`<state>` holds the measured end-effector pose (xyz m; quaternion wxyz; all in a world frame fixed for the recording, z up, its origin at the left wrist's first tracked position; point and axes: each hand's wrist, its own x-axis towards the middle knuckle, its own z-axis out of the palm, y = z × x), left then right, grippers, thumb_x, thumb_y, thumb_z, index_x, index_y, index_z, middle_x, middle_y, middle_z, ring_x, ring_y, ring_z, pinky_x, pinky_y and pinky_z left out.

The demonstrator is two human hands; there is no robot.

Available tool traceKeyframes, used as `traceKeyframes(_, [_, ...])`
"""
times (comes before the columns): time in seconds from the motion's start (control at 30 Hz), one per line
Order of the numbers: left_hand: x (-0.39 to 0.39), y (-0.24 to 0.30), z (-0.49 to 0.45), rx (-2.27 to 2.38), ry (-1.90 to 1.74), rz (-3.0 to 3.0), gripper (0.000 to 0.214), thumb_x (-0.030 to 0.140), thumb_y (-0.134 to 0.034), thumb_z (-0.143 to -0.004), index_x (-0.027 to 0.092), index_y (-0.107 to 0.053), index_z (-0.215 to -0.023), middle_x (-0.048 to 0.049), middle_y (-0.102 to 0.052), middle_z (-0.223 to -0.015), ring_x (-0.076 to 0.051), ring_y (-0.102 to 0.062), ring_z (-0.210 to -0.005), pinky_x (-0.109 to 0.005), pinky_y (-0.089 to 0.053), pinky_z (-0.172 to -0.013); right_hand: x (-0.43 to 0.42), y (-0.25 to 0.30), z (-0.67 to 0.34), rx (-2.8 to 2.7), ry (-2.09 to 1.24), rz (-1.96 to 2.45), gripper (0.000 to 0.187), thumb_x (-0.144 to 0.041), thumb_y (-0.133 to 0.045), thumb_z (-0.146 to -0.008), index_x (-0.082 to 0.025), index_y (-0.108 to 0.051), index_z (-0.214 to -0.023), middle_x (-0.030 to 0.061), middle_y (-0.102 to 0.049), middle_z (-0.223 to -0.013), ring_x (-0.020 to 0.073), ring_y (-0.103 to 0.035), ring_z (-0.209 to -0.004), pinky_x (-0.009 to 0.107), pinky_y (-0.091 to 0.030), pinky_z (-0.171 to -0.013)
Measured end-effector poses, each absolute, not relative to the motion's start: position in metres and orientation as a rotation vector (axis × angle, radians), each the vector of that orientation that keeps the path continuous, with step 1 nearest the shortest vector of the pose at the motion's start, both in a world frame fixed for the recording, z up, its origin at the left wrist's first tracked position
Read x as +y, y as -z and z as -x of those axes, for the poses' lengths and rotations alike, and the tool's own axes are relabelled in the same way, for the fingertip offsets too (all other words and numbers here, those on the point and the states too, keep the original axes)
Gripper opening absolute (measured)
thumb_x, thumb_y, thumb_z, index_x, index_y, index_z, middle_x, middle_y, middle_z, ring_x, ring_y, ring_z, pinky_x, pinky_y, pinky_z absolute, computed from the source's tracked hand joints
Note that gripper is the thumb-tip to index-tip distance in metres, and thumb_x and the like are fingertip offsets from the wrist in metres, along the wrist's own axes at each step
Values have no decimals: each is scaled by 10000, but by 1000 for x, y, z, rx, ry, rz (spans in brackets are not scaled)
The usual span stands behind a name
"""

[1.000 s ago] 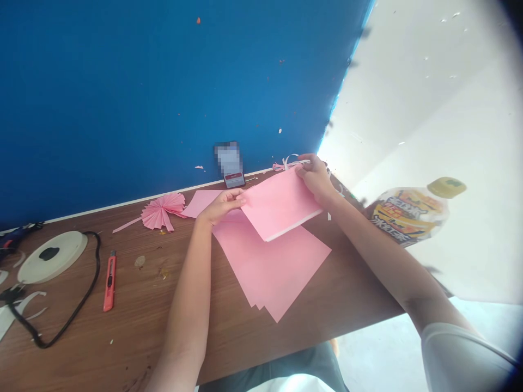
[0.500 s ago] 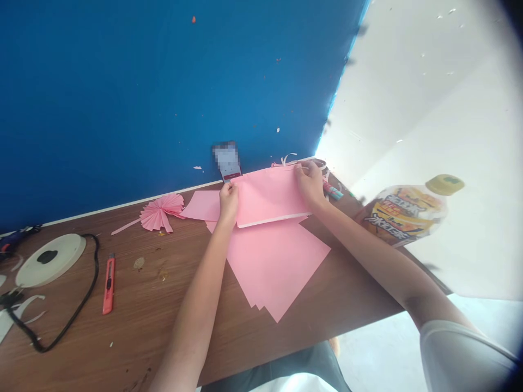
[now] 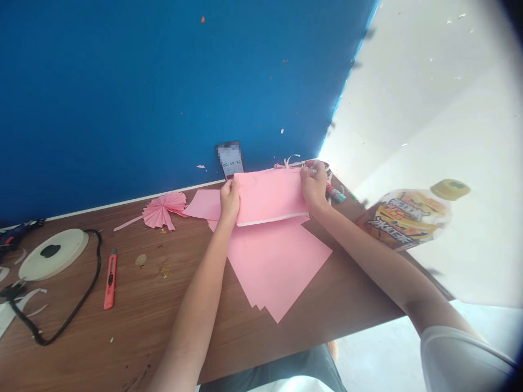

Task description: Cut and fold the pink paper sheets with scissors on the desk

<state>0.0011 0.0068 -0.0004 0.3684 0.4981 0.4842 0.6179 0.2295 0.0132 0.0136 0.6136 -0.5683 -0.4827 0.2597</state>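
A folded pink paper sheet (image 3: 269, 197) is held up over the wooden table (image 3: 163, 305), near the blue wall. My left hand (image 3: 230, 199) pinches its left edge. On the right, my right hand (image 3: 314, 184) grips its upper corner. Both hands have their fingers closed on the paper. Under it lie several flat pink sheets (image 3: 278, 267), fanned out toward the table's front edge. Another pink sheet (image 3: 203, 204) lies just left of my left hand.
A pink pleated paper fan (image 3: 162, 210) lies left of the sheets. An orange utility knife (image 3: 110, 278), a round white device (image 3: 52, 254) with a black cable (image 3: 73, 313), a phone (image 3: 231, 161) against the wall, a drink bottle (image 3: 411, 216) at right and a marker (image 3: 335, 192) are around.
The folded pink sheet was tilted and held over the pile; both hands have turned it level and moved it back toward the wall. My left hand shifted along its left edge.
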Motion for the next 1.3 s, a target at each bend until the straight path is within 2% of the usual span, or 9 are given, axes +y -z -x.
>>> traceKeyframes(0.2, [4, 1, 2, 1043, -1369, -992, 432, 526, -588, -802, 154, -657, -1011, -65, -662, -881, -191, -600, -864, -297, -456, -792, 17, -9, -229, -1168, -767, 1265, 233, -359, -467, -817, -252, -511, -1019, 12, -517, -814, 176, -485, -743, 336, -412, -695])
traceKeyframes(0.37, [4, 12, 3, 960, -1236, -980, 426, 481, -638, -768, 165, -650, -1053, -76, -670, -1010, -196, -607, -928, -305, -466, -825, 19, -5, -225, -1086, -998, 1210, 239, -333, -536, -746, -252, -557, -970, 12, -563, -956, 162, -501, -776, 295, -415, -662])
traceKeyframes(0.5, [8, 21, -2, 974, -1195, -1039, 339, 340, -632, -767, 186, -603, -1067, -69, -650, -1054, -165, -606, -887, -274, -466, -763, 14, -10, -221, -1070, -1112, 1149, 242, -326, -583, -719, -263, -574, -953, -5, -573, -888, 153, -504, -732, 279, -415, -626])
traceKeyframes(0.63, [11, 14, -4, 1117, -1327, -1212, 293, 185, -518, -792, 190, -580, -1078, -67, -641, -1070, -152, -593, -948, -282, -440, -840, 7, -16, -216, -1124, -1236, 1128, 244, -320, -616, -706, -259, -585, -940, -12, -555, -773, 147, -512, -676, 273, -411, -590])
traceKeyframes(0.7, [8, 3, -5, 1119, -1332, -1373, 226, 240, -439, -863, 170, -619, -980, -68, -645, -1025, -159, -581, -964, -285, -423, -860, 3, -19, -214, -1153, -1293, 1144, 247, -314, -626, -698, -253, -587, -935, -12, -551, -743, 145, -515, -652, 271, -407, -572])
traceKeyframes(0.8, [-1, -14, -9, 1017, -1184, -1568, 348, 401, -388, -924, 158, -626, -848, -50, -631, -935, -161, -561, -888, -277, -410, -824, -1, -23, -211, -1193, -1351, 1201, 267, -310, -638, -690, -245, -582, -943, -9, -547, -710, 146, -517, -616, 272, -401, -547])
traceKeyframes(0.97, [-12, -24, -19, 908, -1023, -1555, 393, 493, -535, -853, 151, -491, -663, 6, -470, -679, -113, -421, -658, -244, -349, -657, -4, -26, -209, -1276, -1273, 1161, 226, -345, -610, -737, -244, -555, -932, -13, -519, -696, 139, -501, -603, 278, -401, -553])
traceKeyframes(1.1, [-15, -23, -21, 884, -1054, -1455, 416, 484, -610, -805, 151, -444, -620, 13, -404, -650, -100, -356, -622, -233, -310, -614, -4, -25, -208, -1351, -1219, 1147, 226, -385, -574, -778, -247, -531, -952, -14, -506, -693, 144, -491, -614, 287, -407, -561])
traceKeyframes(1.3, [-14, -22, -15, 795, -1048, -1396, 335, 466, -621, -800, 154, -542, -706, 1, -493, -711, -113, -444, -681, -227, -365, -669, -1, -19, -207, -1426, -1126, 1138, 246, -423, -549, -807, -265, -521, -994, -10, -536, -756, 152, -509, -663, 303, -439, -609])
